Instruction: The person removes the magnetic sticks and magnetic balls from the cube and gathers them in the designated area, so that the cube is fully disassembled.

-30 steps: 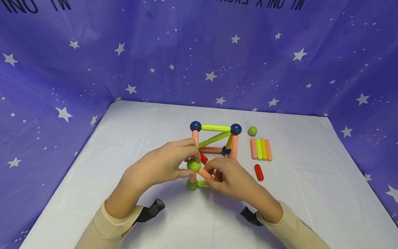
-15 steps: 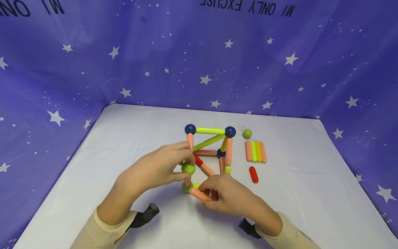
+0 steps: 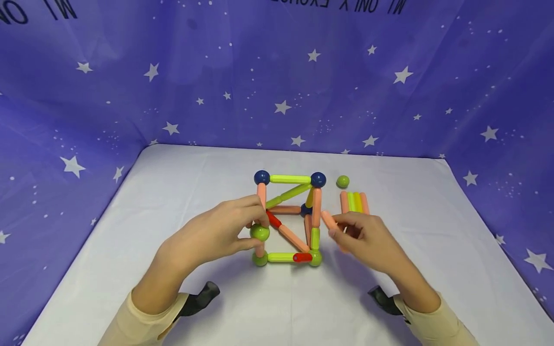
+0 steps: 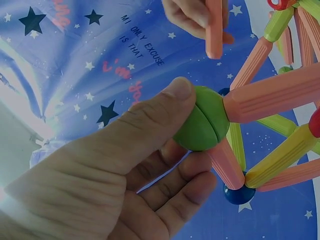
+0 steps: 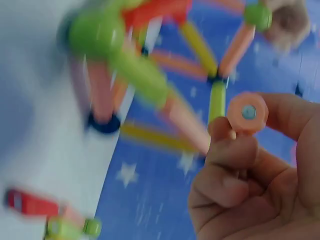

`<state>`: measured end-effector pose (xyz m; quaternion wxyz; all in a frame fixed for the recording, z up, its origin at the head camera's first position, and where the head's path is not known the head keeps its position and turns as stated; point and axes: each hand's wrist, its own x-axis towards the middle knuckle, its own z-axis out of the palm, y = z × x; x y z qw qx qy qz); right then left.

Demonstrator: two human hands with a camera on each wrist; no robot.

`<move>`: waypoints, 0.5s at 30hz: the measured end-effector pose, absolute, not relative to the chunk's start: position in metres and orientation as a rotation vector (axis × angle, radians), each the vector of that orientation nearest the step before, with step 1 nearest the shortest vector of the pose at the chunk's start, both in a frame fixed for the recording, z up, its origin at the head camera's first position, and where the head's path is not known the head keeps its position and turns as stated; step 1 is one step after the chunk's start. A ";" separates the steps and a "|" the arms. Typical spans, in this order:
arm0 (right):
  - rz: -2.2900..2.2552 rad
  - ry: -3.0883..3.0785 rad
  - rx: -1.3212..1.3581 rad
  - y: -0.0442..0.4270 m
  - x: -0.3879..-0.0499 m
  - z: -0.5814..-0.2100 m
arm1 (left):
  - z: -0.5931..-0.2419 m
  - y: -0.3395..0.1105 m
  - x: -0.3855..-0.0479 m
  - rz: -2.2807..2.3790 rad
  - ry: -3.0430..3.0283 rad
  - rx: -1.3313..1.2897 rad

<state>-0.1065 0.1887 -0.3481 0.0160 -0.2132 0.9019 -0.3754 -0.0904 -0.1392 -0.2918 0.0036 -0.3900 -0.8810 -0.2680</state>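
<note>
A frame of magnetic sticks and balls (image 3: 287, 257) stands on the white table. My left hand (image 3: 207, 235) pinches a green ball (image 3: 260, 232) at its upper left front corner, thumb on one side and fingers on the other. From that ball a salmon stick runs to a lower green ball (image 3: 259, 258). To the right of the frame, my right hand (image 3: 370, 240) holds a salmon stick (image 3: 329, 220) between thumb and fingers, apart from the frame. Its round end with a silvery centre (image 5: 249, 112) shows in the right wrist view. A short red stick (image 3: 302, 257) sits near the front right green ball (image 3: 315, 258).
Beyond the right hand lies a row of salmon, green and yellow sticks (image 3: 355, 202), partly covered by it. A loose green ball (image 3: 343, 181) is behind them. Blue balls (image 3: 318, 179) form the frame's back corners. A starry purple cloth (image 3: 281, 86) hangs behind the table.
My right hand has drawn the salmon stick away from the held green ball, first toward me, then to the right of the frame. The left hand keeps its grip on the ball.
</note>
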 end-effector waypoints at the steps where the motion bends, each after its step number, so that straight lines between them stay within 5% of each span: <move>1: -1.153 2.847 -0.582 0.196 -0.113 -0.349 | -0.292 -0.139 -0.090 -0.837 -2.765 -1.219; 15: -0.833 2.988 0.141 0.275 -0.180 -0.384 | -0.293 -0.140 -0.093 -0.878 -2.743 -1.249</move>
